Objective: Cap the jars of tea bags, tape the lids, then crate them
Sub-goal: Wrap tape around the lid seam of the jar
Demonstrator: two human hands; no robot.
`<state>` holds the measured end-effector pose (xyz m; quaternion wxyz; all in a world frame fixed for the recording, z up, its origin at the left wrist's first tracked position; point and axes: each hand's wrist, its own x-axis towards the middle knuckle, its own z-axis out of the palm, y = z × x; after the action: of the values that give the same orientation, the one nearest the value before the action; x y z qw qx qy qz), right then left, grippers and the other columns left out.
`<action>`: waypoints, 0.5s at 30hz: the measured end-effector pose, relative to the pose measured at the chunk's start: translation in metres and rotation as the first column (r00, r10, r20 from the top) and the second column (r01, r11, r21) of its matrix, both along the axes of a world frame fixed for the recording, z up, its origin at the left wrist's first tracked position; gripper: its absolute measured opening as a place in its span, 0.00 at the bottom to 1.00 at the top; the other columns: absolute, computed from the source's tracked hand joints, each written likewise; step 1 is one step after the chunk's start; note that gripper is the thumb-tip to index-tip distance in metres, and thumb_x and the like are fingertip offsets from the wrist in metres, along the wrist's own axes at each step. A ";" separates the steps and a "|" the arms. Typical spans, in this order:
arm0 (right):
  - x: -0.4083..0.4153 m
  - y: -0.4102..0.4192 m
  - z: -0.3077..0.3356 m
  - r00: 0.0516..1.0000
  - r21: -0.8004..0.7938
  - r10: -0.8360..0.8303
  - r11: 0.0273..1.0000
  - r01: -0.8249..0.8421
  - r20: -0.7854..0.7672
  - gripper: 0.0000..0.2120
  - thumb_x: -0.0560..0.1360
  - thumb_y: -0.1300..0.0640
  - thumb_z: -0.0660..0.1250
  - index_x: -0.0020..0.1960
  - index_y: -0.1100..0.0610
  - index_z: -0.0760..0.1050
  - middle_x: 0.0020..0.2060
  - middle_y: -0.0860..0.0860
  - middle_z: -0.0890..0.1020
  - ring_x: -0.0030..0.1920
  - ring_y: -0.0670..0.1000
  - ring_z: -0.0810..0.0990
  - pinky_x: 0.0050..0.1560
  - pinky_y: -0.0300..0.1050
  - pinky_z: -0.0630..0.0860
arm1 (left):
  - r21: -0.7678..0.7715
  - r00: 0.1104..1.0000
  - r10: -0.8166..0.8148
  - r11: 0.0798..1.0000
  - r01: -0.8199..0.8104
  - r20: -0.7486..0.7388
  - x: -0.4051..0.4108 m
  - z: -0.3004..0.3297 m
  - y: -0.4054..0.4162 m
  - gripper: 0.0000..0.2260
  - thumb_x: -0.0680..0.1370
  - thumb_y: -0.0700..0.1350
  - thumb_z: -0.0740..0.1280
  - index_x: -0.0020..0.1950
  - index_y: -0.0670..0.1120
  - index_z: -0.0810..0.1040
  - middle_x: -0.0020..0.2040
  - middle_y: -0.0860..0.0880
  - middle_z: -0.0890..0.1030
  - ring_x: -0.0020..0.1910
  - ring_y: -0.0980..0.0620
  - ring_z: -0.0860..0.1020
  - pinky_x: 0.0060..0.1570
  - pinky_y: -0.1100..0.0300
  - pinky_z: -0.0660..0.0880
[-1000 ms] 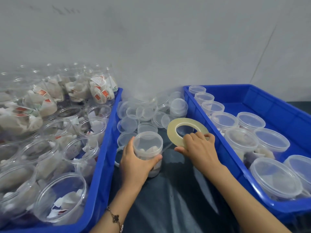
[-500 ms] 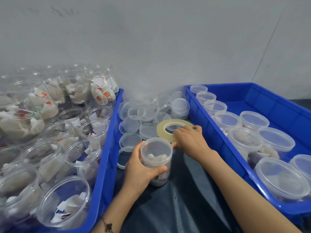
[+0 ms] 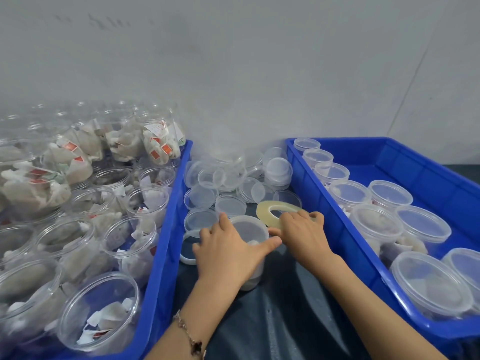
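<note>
Left hand (image 3: 228, 253) grips capped jar (image 3: 250, 229); right hand (image 3: 302, 233) holds tape roll (image 3: 270, 213).

Two bright blue crates (image 3: 171, 229) (image 3: 337, 224) flank clear plastic jars (image 3: 98, 310), see-through lids (image 3: 231, 205) and a pale yellowish tape roll (image 3: 267, 213) on a dark sheet (image 3: 285, 320), with white tea bags (image 3: 155, 144) bearing red-and-white tags.

A plain grey wall (image 3: 259, 74) rises behind a dark tabletop (image 3: 285, 320).
</note>
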<state>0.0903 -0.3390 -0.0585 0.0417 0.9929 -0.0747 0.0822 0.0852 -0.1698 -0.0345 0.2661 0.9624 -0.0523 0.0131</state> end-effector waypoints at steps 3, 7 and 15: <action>-0.009 0.000 -0.001 0.999 -0.008 0.040 0.999 -0.040 -0.021 0.15 0.76 0.44 0.48 0.49 0.52 0.68 0.51 0.48 0.78 0.55 0.52 0.72 0.57 0.50 0.59 | 0.201 0.999 -0.014 0.980 0.003 0.051 0.003 0.010 -0.012 0.59 0.59 0.81 0.56 0.77 0.42 0.47 0.75 0.45 0.56 0.69 0.44 0.59 0.62 0.46 0.63; -0.012 -0.006 0.001 0.999 -0.031 0.034 0.999 -0.033 0.000 0.24 0.73 0.30 0.51 0.47 0.52 0.65 0.47 0.46 0.75 0.53 0.50 0.71 0.56 0.51 0.58 | 0.380 0.984 -0.131 0.922 0.075 0.124 0.005 0.011 -0.013 0.45 0.67 0.76 0.56 0.72 0.44 0.63 0.67 0.47 0.69 0.63 0.44 0.63 0.58 0.51 0.62; -0.025 -0.009 -0.004 0.977 0.006 0.145 0.989 -0.148 0.155 0.09 0.72 0.63 0.66 0.49 0.54 0.70 0.42 0.48 0.78 0.48 0.53 0.76 0.57 0.56 0.62 | 0.397 0.896 -0.443 0.828 0.396 0.032 0.007 0.020 0.013 0.36 0.74 0.64 0.62 0.77 0.52 0.55 0.76 0.56 0.58 0.71 0.50 0.59 0.64 0.54 0.63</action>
<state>0.0653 -0.3475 -0.0626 0.0210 0.9867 -0.0051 0.1612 0.0921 -0.1570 -0.0149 0.0671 0.9575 -0.2804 0.0030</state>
